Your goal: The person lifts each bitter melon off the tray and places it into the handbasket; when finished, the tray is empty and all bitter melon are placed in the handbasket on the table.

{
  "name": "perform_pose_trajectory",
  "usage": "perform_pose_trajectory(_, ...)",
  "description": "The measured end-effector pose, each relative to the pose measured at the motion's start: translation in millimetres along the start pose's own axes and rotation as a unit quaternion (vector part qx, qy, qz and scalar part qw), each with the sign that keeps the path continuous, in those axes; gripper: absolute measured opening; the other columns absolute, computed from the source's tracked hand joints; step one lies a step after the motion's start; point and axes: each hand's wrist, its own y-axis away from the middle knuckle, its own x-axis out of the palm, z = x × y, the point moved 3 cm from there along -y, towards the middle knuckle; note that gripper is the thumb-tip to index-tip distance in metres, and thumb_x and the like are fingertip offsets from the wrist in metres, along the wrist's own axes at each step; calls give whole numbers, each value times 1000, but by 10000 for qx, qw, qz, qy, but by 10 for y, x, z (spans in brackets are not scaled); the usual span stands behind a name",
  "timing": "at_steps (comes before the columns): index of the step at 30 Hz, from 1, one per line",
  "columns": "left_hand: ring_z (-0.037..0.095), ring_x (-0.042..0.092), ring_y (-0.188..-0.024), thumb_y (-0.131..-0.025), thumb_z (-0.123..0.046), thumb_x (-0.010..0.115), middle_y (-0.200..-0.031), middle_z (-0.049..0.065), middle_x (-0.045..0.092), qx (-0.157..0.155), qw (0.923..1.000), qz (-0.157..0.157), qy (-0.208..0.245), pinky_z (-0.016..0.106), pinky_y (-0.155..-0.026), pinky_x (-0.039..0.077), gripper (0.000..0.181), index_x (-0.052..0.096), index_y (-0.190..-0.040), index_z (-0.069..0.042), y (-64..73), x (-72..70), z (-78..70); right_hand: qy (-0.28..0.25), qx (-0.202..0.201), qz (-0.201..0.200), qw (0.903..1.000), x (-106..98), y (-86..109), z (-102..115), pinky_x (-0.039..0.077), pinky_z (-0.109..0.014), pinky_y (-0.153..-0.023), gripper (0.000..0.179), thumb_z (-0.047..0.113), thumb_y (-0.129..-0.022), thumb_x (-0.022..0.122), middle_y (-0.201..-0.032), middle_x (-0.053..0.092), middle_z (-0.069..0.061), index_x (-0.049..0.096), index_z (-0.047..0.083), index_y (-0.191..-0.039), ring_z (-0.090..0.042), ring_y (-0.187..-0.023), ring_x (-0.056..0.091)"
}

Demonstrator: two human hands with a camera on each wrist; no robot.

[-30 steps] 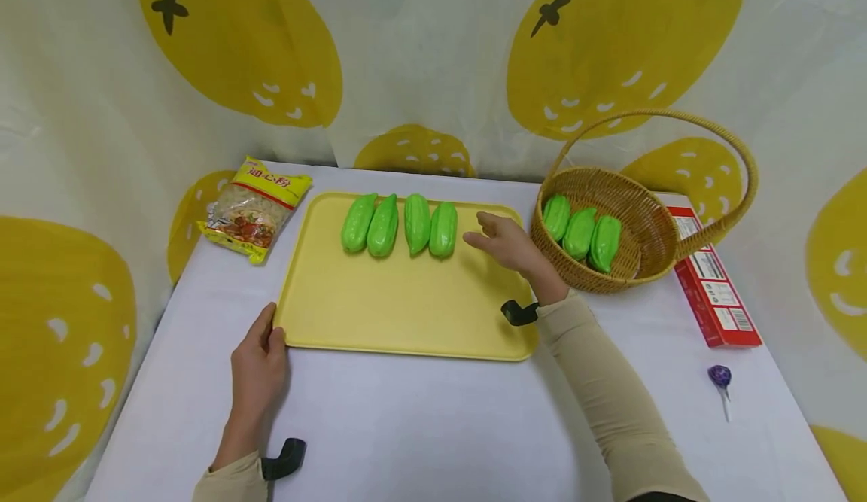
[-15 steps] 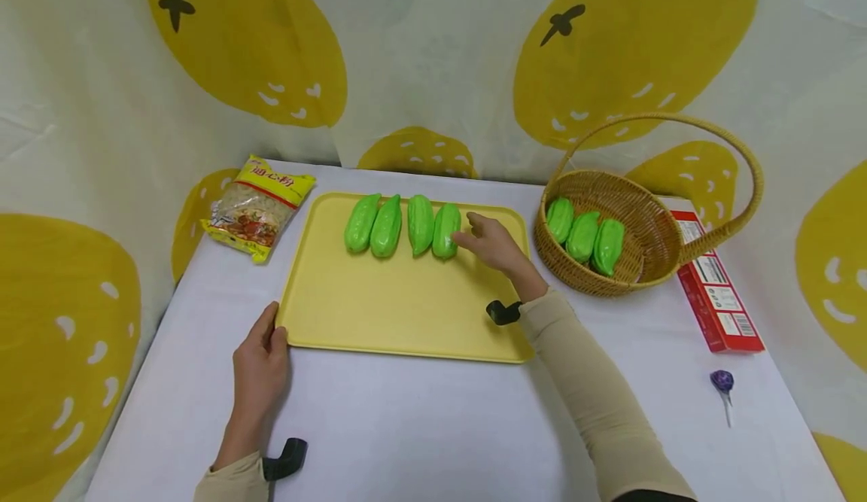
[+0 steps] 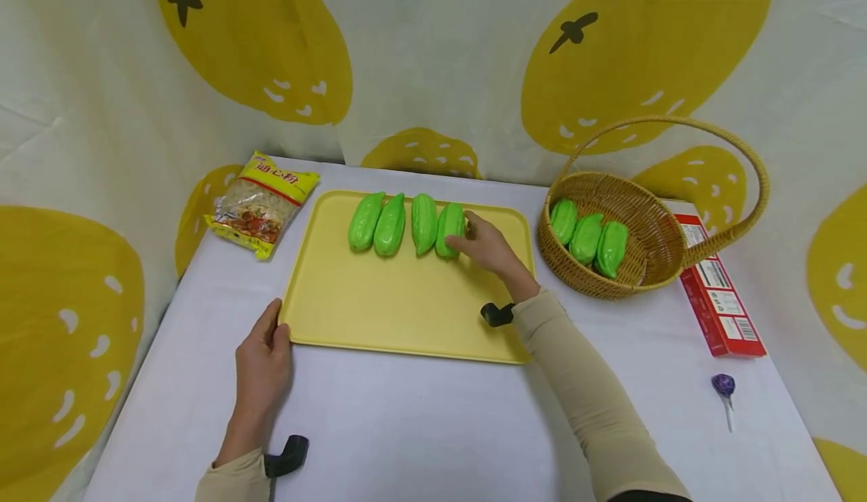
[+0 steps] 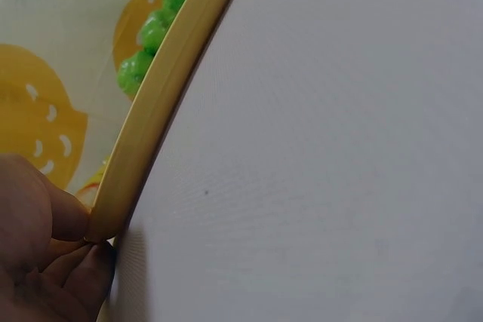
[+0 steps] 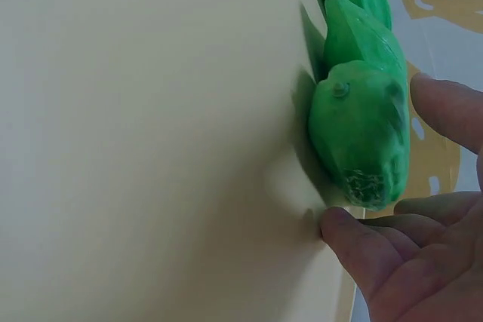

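Observation:
Several shiny, ribbed green gourds, shaped like bitter melons, lie side by side along the far part of a yellow tray (image 3: 400, 306). My right hand (image 3: 489, 249) is at the rightmost gourd (image 3: 450, 225), thumb and fingers spread on either side of it. In the right wrist view, the thumb (image 5: 445, 107) is beside that gourd (image 5: 358, 130) and a fingertip lies low by the tray. My left hand (image 3: 263, 359) holds the tray's near left corner, pinching its rim (image 4: 143, 133) between thumb and fingers in the left wrist view.
A wicker basket (image 3: 596, 285) with a tall handle stands right of the tray, holding 3 more green gourds (image 3: 585, 238). Beside it lies a red box (image 3: 721, 306), with a purple lollipop (image 3: 723, 385) nearer. A yellow food packet (image 3: 263, 205) lies at the back left.
My right hand has moved left from over the tray's right side to the rightmost gourd. My left hand stays at the tray corner. The view has shifted slightly.

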Motion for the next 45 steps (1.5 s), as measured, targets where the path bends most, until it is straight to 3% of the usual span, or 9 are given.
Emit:
perform_pose_trajectory(11, 36, 45, -145, -104, -1, 47, -157, 23, 44, 19, 10000, 20, -23, 50, -115, 44, 50, 41, -154, 2, 6, 3, 3, 399, -61, -190, 9990, 122, -28, 5, 33, -54, -125, 89, 36, -100, 65, -166, 31, -19, 11, 10, -165, -38, -153, 30)
perform_pose_trajectory(16, 36, 44, -146, -105, -2, 47, -158, 22, 43, -25, 10000, 43, 3, 50, -115, 44, 50, 40, -155, 0, 1, -3, -4, 556, -124, -149, 9983, 138, -35, 25, 36, -54, -123, 87, 34, -101, 64, -163, 36, -20, 11, 9, -165, -37, -150, 36)
perform_pose_trajectory(24, 34, 45, -146, -105, -2, 47, -158, 21, 44, -30, 10000, 15, 8, 49, -115, 44, 50, 40, -154, 0, -11, -6, 14, 581, -404, -233, 9972, 143, -25, 62, 45, -53, -114, 75, 28, -100, 65, -148, 53, -20, 26, 9, -161, -35, -134, 51)
perform_pose_trajectory(28, 34, 45, -146, -105, -2, 47, -158, 20, 44, -52, 10000, 47, 17, 49, -115, 44, 50, 40, -154, 0, -9, -5, 12, 516, -414, -232, 9975, 128, -4, 66, 45, -53, -114, 74, 27, -100, 65, -149, 52, -21, 27, 9, -161, -36, -135, 51)
perform_pose_trajectory(36, 34, 45, -146, -105, -4, 47, -158, 20, 44, -65, 10000, 40, -10, 50, -116, 44, 50, 40, -155, -1, -6, 2, 13, 371, -318, -206, 9986, 72, 54, 46, 38, -52, -122, 84, 28, -100, 65, -160, 40, -23, 14, 4, -164, -37, -148, 40)
perform_pose_trajectory(45, 35, 43, -148, -106, -5, 46, -159, 20, 43, -120, 9999, 86, -48, 52, -117, 43, 50, 39, -156, -1, -5, 0, 6, 294, -374, -149, 9988, 34, 94, 72, 38, -51, -122, 83, 29, -101, 64, -159, 42, -21, 14, 8, -164, -35, -148, 40)
